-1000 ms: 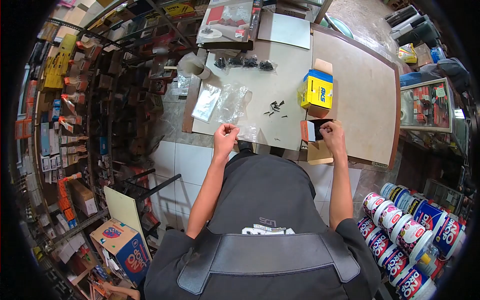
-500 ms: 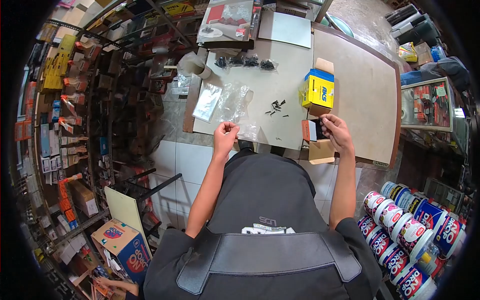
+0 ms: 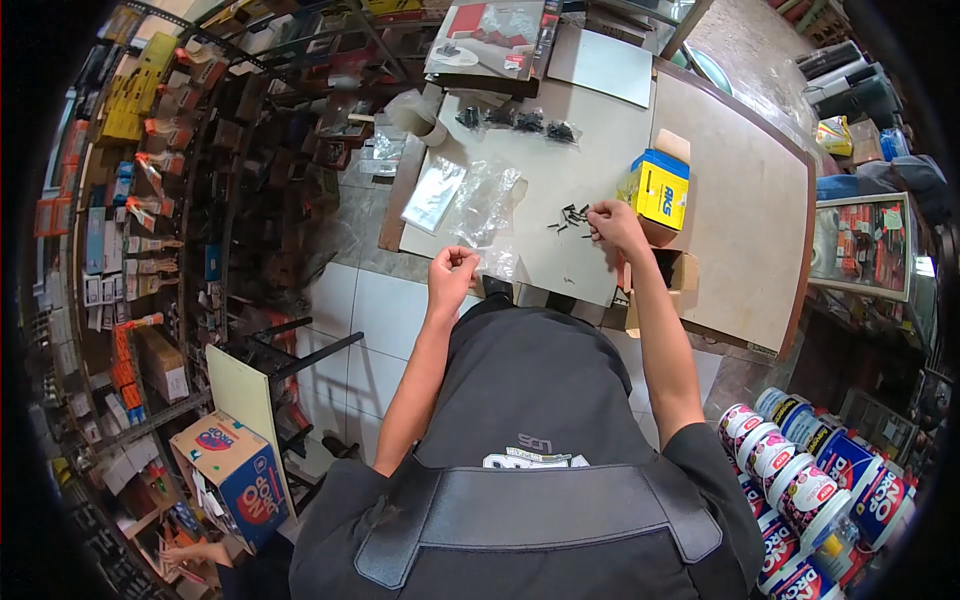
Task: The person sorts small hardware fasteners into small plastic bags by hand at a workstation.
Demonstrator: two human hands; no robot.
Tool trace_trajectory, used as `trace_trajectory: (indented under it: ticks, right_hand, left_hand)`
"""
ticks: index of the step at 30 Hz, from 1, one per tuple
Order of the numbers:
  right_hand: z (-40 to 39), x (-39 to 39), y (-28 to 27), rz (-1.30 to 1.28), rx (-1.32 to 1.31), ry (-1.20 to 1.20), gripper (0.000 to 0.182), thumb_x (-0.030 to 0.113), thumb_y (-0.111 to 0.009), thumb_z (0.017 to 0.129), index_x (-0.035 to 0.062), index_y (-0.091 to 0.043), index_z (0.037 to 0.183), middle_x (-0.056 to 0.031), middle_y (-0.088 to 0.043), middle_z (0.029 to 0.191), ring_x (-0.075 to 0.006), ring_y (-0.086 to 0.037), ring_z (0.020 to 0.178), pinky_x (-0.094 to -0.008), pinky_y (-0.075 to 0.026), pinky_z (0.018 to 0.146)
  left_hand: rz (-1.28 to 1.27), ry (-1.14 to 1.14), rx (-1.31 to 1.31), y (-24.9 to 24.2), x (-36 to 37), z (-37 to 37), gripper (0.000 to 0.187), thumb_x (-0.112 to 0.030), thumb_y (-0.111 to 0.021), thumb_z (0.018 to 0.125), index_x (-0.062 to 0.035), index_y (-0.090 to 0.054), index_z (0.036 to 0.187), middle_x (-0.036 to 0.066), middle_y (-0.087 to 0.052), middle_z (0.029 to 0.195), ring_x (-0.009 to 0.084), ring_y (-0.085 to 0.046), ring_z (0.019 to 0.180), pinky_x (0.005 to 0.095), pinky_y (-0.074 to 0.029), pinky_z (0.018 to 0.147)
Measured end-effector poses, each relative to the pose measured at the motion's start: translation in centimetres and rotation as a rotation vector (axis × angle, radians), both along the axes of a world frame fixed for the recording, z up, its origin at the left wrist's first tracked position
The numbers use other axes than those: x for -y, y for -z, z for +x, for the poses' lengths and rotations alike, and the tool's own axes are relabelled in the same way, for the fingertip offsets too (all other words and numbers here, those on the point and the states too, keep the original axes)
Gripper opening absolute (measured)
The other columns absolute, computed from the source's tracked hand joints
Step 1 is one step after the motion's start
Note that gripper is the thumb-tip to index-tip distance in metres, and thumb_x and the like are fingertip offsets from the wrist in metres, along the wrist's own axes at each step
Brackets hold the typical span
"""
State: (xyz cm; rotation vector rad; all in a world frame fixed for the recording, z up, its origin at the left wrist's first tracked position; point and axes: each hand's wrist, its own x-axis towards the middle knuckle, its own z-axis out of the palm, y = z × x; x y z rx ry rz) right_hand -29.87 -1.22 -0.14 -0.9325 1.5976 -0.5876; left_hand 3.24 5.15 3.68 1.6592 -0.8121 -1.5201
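Observation:
My left hand (image 3: 453,277) is closed at the table's near edge, pinching the edge of a small clear plastic bag (image 3: 500,262). Over the table, my right hand (image 3: 618,226) has its fingers drawn together at a small pile of dark screws (image 3: 573,215); whether a screw is between them is too small to tell. Just right of that hand stands the yellow and blue box (image 3: 661,197). An open small box (image 3: 684,272) is partly hidden behind my right forearm. Crumpled clear plastic (image 3: 486,200) and a stack of flat clear bags (image 3: 434,195) lie on the left.
Filled bags of dark screws (image 3: 530,122) lie along the back, near a picture-covered box (image 3: 487,40) and a white board (image 3: 600,65). A tape roll (image 3: 430,130) is at the left edge. Paint buckets (image 3: 810,495) are stacked lower right. Another person's hand (image 3: 190,555) shows lower left.
My right hand has moved from the open small box up and left to the screws. My left hand stays by the small bag. The whole view has shifted slightly.

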Motion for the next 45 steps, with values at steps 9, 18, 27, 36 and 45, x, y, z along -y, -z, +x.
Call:
trace_trajectory:
  ticks: [9,18,27,36,45]
  right_hand:
    - [2.7,0.8,1.3,-0.059,-0.221,0.021,0.02,0.015,-0.065,0.092,-0.0013,-0.071,0.102,-0.007,-0.07,0.076,-0.0147,-0.067,0.063,-0.0294,-0.055,0.058]
    - [0.6,-1.0,-3.0,-0.289,-0.059,0.269,0.03,0.026,-0.074,0.089,-0.0022,-0.07,0.099,-0.0062,-0.069,0.081,-0.0109,-0.063,0.064,-0.0251,-0.051,0.058]
    - [-7.3,-9.3,-6.3,-0.229,0.089,0.476,0.009,0.005,-0.064,0.09,0.0062,-0.055,0.092,0.0014,-0.06,0.074,-0.0051,-0.054,0.061,-0.0196,-0.043,0.052]
    - [-6.5,-11.5,-4.9,-0.098,-0.529,0.014,0.017,0.009,-0.067,0.077,0.0004,-0.072,0.091,-0.0159,-0.071,0.081,-0.0282,-0.07,0.077,-0.0383,-0.054,0.073]
    - [-3.5,-10.4,-4.4,0.008,-0.868,-0.044,0.016,0.014,-0.072,0.076,0.0035,-0.074,0.089,-0.021,-0.073,0.092,-0.0408,-0.07,0.092,-0.0483,-0.056,0.081]
  left_hand:
    - [-0.004,-0.08,-0.004,0.8,-1.4,1.9,0.015,-0.011,-0.072,0.089,-0.0053,-0.062,0.098,0.001,-0.062,0.085,0.0089,-0.059,0.07,0.0244,-0.048,0.059]
    - [0.016,-0.071,-0.004,0.7,-1.1,1.7,0.014,-0.011,-0.072,0.09,-0.0062,-0.061,0.098,0.0,-0.062,0.083,0.0085,-0.059,0.069,0.0233,-0.047,0.058]
    - [0.016,0.011,-0.004,1.1,0.1,-0.1,0.016,-0.012,-0.072,0.089,-0.0045,-0.063,0.099,0.002,-0.062,0.087,0.0093,-0.06,0.07,0.0251,-0.048,0.06]
    - [0.019,0.064,-0.009,0.8,0.5,-1.2,0.016,-0.011,-0.072,0.09,-0.0051,-0.062,0.1,0.001,-0.062,0.087,0.0087,-0.058,0.07,0.0236,-0.047,0.059]
    - [0.009,0.057,0.006,0.7,0.0,-1.1,0.014,-0.012,-0.072,0.091,-0.0062,-0.062,0.099,0.0,-0.062,0.084,0.0084,-0.058,0.07,0.0239,-0.047,0.06]
